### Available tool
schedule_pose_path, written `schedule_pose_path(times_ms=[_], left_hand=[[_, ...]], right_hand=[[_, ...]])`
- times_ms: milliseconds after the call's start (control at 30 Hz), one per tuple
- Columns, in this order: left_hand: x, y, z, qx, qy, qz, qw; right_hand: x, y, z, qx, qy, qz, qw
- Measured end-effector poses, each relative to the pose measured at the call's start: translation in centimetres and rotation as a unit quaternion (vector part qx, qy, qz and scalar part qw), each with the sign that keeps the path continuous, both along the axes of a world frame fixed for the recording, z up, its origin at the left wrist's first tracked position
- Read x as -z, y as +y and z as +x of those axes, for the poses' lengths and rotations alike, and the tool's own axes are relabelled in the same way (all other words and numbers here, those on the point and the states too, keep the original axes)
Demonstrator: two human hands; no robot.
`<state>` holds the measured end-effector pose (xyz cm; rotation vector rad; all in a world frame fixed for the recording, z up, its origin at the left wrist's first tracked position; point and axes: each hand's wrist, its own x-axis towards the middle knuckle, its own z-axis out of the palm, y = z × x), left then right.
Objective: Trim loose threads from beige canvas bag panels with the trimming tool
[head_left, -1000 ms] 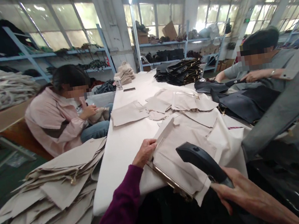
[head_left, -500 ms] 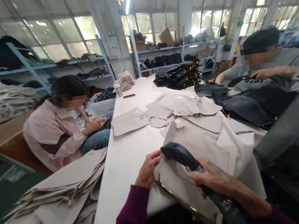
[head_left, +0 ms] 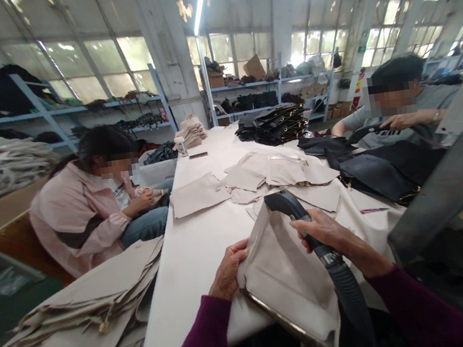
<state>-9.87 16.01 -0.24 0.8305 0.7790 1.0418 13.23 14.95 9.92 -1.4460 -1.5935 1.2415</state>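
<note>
My left hand (head_left: pixel 228 271) grips the near left edge of a beige fabric bag (head_left: pixel 286 280) with a metal-trimmed opening, at the table's near edge. My right hand (head_left: pixel 323 231) is closed round the handle of a black steamer head (head_left: pixel 290 206) with a ribbed hose (head_left: pixel 350 294). The black head rests on the upper part of the beige bag, which is lifted and puffed open. Both my sleeves are dark purple.
A long white table (head_left: pixel 206 239) carries more beige pieces (head_left: pixel 282 169) and a black bag stack (head_left: pixel 276 125). A beige stack (head_left: pixel 82 307) lies at left. A person in pink (head_left: pixel 86 207) sits left; another person (head_left: pixel 398 111) handles black fabric (head_left: pixel 384 167) at right.
My right hand brought the steamer head up and forward from the near right onto the bag. The bag rose from lying flat to puffed open. My left hand kept its hold.
</note>
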Motion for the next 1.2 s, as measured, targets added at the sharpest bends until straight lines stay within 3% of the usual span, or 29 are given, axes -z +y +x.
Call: schedule_pose_path(times_ms=[233, 433, 533, 700, 900, 1067, 1200], left_hand=[[-0.1, 0.1, -0.1, -0.04, -0.002, -0.017, 0.999], [0.3, 0.3, -0.3, -0.039, 0.002, -0.017, 0.999], [0.3, 0.2, -0.3, -0.03, -0.01, -0.016, 0.999], [0.6, 0.3, -0.3, -0.012, -0.024, -0.013, 1.0], [0.9, 0.6, -0.4, -0.03, -0.021, -0.028, 0.999], [0.7, 0.5, -0.4, -0.015, -0.018, -0.015, 1.0], [0.7, 0.4, -0.4, -0.02, -0.015, -0.014, 1.0]], right_hand=[[-0.8, -2.5, 1.2, 0.002, -0.017, -0.001, 1.0], [0.6, -6.2, -1.0, -0.077, -0.002, -0.058, 0.995], [1.1, -6.8, -2.3, -0.097, 0.004, -0.07, 0.993], [1.4, -4.7, -2.9, -0.073, 0.005, -0.051, 0.996], [0.6, -1.4, -2.6, -0.041, -0.001, -0.033, 0.999], [-0.2, 0.7, -1.4, 0.006, 0.006, -0.006, 1.0], [-0.9, 0.8, 0.7, 0.046, 0.011, 0.014, 0.999]])
